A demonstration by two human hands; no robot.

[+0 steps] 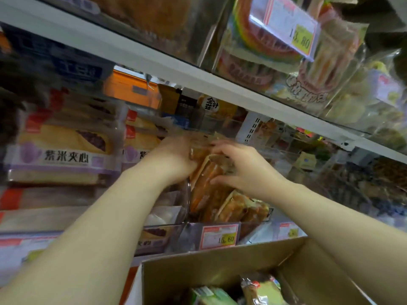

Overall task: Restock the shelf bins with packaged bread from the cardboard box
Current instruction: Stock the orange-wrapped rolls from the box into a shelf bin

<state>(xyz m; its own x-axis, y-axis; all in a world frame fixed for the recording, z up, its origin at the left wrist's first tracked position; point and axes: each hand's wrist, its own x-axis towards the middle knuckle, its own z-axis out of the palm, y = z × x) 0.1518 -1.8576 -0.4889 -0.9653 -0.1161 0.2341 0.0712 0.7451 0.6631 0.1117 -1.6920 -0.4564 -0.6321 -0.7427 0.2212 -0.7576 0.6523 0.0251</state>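
Cardboard box [198, 267] at 6 o'clock holds green-wrapped packs [264, 291]. At centre, both hands grip one brown bread pack [206, 175] over the clear shelf bin [187, 201]. The left hand [174, 157] curls round its 9 o'clock edge. The right hand [242, 168] bends spread fingers over its 3 o'clock side, thumb beneath. Similar packs [242, 210] lie in the bin; purple-labelled packs [61, 155] fill 9 o'clock.

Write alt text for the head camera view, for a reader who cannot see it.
A person's left hand and right hand grip a bread packet over a clear shelf bin holding similar packets. An open cardboard box with more packets sits below; purple-labelled bread is stacked to the left.
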